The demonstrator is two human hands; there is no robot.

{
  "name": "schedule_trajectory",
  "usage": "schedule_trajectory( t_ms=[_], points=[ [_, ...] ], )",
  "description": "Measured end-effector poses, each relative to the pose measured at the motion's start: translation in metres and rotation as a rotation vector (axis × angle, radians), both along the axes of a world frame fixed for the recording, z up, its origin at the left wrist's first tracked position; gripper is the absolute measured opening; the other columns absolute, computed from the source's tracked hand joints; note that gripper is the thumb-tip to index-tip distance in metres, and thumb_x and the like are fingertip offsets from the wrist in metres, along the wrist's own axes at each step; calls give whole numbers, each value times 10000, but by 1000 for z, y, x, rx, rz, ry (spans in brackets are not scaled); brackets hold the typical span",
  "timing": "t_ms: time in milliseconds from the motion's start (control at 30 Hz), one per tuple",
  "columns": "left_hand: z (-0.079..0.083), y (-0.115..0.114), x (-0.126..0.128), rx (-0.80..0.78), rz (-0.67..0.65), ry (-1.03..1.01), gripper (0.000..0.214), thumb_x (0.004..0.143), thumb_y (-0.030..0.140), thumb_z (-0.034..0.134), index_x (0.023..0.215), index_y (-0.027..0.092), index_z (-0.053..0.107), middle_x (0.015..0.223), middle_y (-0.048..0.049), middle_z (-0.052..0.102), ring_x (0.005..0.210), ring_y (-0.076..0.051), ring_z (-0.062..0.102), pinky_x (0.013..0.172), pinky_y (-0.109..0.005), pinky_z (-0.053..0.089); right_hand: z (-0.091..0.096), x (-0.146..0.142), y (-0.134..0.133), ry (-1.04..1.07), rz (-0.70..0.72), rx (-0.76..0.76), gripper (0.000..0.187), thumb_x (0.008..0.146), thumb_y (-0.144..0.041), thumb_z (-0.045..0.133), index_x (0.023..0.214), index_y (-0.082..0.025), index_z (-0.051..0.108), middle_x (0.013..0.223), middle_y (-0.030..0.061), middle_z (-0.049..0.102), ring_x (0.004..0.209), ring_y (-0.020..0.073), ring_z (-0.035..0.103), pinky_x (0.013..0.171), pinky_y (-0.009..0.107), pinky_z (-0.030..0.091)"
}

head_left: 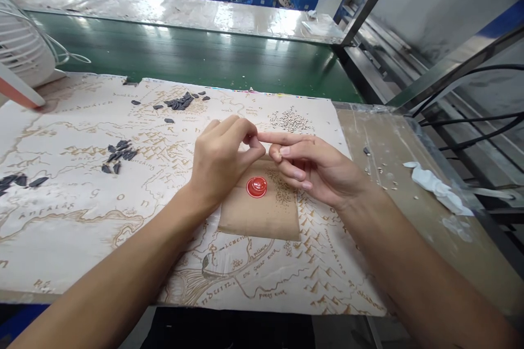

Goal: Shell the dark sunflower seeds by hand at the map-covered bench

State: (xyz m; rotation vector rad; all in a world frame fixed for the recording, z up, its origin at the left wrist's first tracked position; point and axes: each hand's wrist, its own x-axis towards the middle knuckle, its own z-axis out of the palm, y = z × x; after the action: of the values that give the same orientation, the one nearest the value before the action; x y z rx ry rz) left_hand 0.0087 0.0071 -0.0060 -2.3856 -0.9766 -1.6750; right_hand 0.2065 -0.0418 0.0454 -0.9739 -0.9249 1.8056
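My left hand [223,158] hovers over a brown card [262,212] on the map-printed mat [82,212], thumb and forefinger pinched together on something too small to name. My right hand [313,166] meets it from the right, forefinger stretched out to touch the left fingertips, the other fingers curled. A small round red cap [256,186] lies on the card just below both hands. Tiny pale grains are scattered on the card beside the cap.
Dark flat pieces lie in piles at the back middle [180,102], the left [119,151] and the far left edge [20,181]. A heap of tiny pale bits [291,120] sits behind my hands. A white fan [22,49] stands at left, a green conveyor belt [196,60] behind, crumpled white paper [438,188] at right.
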Motion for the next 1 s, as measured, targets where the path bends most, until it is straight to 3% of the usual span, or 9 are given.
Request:
schedule_trajectory(
  t_ms=[133, 267, 333, 400, 467, 800, 1000],
  points=[
    [1, 4, -1, -153, -37, -115, 181, 936, 61, 691, 897, 237, 673, 788, 28, 749, 630, -126, 598, 641, -308, 494, -2, 5, 4, -52, -91, 55, 334, 824, -172, 842, 1156, -171, 883, 843, -15, 682, 519, 52, 414, 389, 224, 286],
    [1, 8, -2, -343, -70, -208, 214, 1046, 190, 706, 840, 230, 663, 726, 27, 724, 606, -117, 589, 606, -297, 487, -10, 12, 11, -166, -265, 206, 324, 815, -223, 957, 1119, -166, 862, 894, 15, 737, 583, 71, 519, 442, 225, 391],
    [2, 7, -2, -406, -160, -183, 207, 1060, 232, 728, 855, 229, 695, 736, 25, 730, 611, -116, 593, 604, -296, 492, -16, 12, 13, -207, -313, 276, 375, 790, -275, 1016, 1112, -175, 850, 894, 25, 749, 603, 92, 583, 472, 240, 459],
    [4, 3, 0, -459, -287, -145, 71, 1025, 197, 763, 965, 235, 758, 793, 19, 758, 644, -120, 617, 604, -288, 505, -21, 9, 14, -231, -324, 333, 440, 768, -340, 1058, 1117, -193, 834, 912, 32, 772, 613, 113, 641, 501, 263, 525],
    [6, -2, 2, -490, -382, -123, 127, 991, 139, 765, 1068, 237, 786, 836, 13, 767, 675, -122, 637, 599, -275, 511, -24, 6, 13, -234, -326, 368, 465, 769, -388, 1068, 1116, -205, 819, 919, 30, 791, 609, 122, 673, 523, 276, 567],
    [6, -5, 3, -298, -274, -78, 156, 947, 67, 760, 936, 219, 730, 842, 22, 758, 662, -110, 598, 655, -285, 519, -26, 0, 10, -239, -337, 383, 468, 778, -404, 1064, 1103, -206, 791, 898, 19, 816, 600, 117, 689, 557, 267, 607],
    [2, -5, 3, -319, -295, -70, 194, 891, 40, 753, 921, 210, 666, 816, 35, 734, 639, -92, 573, 612, -242, 492, -28, -1, 10, -240, -307, 352, 461, 769, -367, 1073, 1107, -202, 807, 893, 26, 832, 641, 129, 723, 608, 277, 645]
  ],
)
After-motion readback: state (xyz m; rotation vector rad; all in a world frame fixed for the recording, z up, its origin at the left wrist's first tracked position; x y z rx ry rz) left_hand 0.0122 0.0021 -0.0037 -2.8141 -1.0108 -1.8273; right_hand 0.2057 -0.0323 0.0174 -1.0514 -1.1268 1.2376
